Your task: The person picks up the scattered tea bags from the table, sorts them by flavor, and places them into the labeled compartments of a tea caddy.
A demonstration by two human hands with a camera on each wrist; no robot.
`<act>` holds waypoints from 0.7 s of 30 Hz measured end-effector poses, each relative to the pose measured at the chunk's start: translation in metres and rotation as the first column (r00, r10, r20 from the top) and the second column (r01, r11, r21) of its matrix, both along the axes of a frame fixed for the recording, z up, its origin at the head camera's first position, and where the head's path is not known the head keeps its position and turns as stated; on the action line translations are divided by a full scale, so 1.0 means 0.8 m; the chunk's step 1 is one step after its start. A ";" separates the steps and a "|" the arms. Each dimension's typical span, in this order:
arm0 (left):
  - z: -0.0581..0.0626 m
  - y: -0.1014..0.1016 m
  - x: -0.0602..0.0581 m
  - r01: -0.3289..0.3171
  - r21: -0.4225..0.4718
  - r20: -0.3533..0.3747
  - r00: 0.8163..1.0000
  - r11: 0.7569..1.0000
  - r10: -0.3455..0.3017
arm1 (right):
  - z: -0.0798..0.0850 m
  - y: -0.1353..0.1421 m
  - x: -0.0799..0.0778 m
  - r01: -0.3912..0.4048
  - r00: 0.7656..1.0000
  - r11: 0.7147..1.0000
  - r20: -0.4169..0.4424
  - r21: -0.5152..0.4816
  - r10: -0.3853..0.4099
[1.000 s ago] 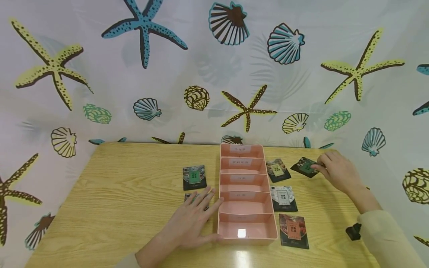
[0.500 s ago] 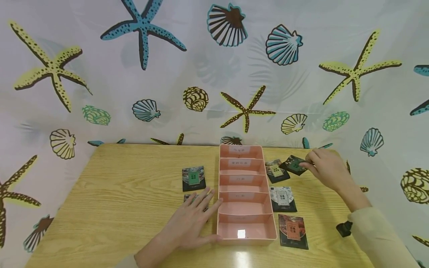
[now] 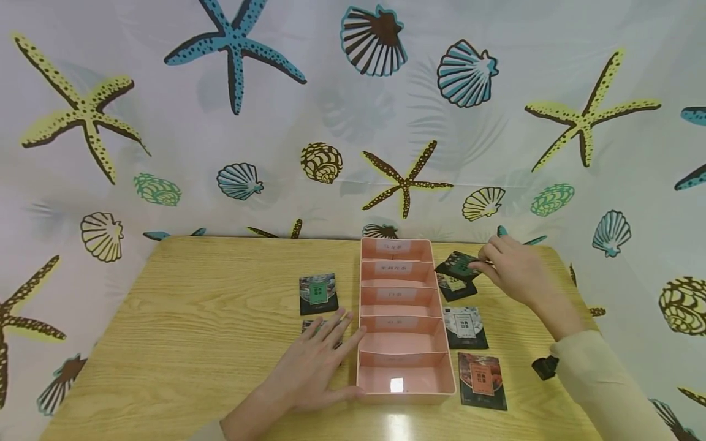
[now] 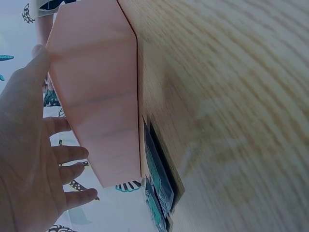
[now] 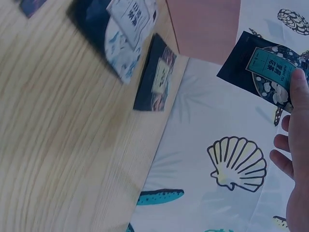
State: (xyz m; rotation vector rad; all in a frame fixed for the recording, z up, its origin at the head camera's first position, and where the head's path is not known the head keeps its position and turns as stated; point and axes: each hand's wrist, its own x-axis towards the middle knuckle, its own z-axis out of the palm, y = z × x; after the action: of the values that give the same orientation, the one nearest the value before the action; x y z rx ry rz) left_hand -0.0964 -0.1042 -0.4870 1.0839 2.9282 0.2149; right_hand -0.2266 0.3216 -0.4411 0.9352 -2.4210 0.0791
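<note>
My right hand (image 3: 510, 269) pinches a dark sachet with a green label (image 3: 459, 265) between thumb and fingers, above the table. In the head view it overlaps a sachet with a yellow label (image 3: 455, 286) lying beside the pink divided box (image 3: 401, 341). The right wrist view shows the held sachet's teal-green label (image 5: 273, 65) and flower print, with my thumb on its edge. My left hand (image 3: 314, 361) is spread with straight fingers at the box's left side, thumb and fingertips right at the rim. Beneath those fingers a dark sachet (image 3: 314, 324) is partly hidden.
A green-label sachet (image 3: 318, 294) lies left of the box. On its right lie a white-label sachet (image 3: 466, 328) and a red-label sachet (image 3: 482, 381). The box's compartments bear paper labels. A patterned curtain (image 3: 265, 135) hangs behind the wooden table (image 3: 209, 306).
My right hand has carried the green-label sachet leftward, toward the box and over the yellow-label sachet. My left hand has stayed in place at the box.
</note>
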 end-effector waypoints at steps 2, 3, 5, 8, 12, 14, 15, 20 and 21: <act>0.000 0.000 0.000 0.001 0.001 0.000 1.000 1.000 -0.001 | 0.000 -0.007 -0.002 -0.010 1.000 1.000 -0.014 -0.008 0.010; -0.001 0.000 0.000 0.001 0.003 -0.001 1.000 1.000 -0.001 | 0.000 -0.010 -0.003 -0.017 1.000 1.000 -0.020 -0.014 0.017; -0.001 0.000 0.000 0.002 0.010 -0.002 1.000 1.000 -0.002 | -0.001 -0.016 -0.006 -0.029 0.999 0.999 -0.030 -0.031 0.028; -0.002 -0.001 0.000 0.001 0.019 -0.005 1.000 1.000 -0.001 | -0.002 -0.026 -0.011 -0.044 0.998 0.998 -0.044 -0.049 0.042; -0.002 -0.001 0.001 0.002 0.026 -0.009 1.000 1.000 -0.002 | -0.002 -0.040 -0.015 -0.062 0.997 0.997 -0.053 -0.053 0.059; -0.002 -0.001 0.001 0.005 0.027 -0.013 1.000 1.000 -0.004 | -0.001 -0.047 -0.016 -0.069 0.996 0.996 -0.052 -0.047 0.067; -0.002 -0.001 0.001 0.005 0.026 -0.015 1.000 1.000 -0.005 | 0.000 -0.051 -0.017 -0.074 0.996 0.996 -0.048 -0.049 0.072; -0.002 -0.001 0.001 0.010 0.016 -0.025 1.000 1.000 -0.009 | 0.005 -0.064 -0.020 -0.108 0.993 0.993 -0.045 -0.054 0.106; -0.002 -0.002 0.001 0.010 0.013 -0.026 1.000 1.000 -0.010 | 0.006 -0.067 -0.021 -0.119 0.992 0.991 -0.047 -0.060 0.116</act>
State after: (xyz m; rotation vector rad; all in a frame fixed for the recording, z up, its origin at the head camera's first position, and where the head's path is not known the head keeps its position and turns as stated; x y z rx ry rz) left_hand -0.0957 -0.1055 -0.4889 1.1110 2.9481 0.2223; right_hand -0.2431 0.2679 -0.4367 1.0402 -2.3090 0.1744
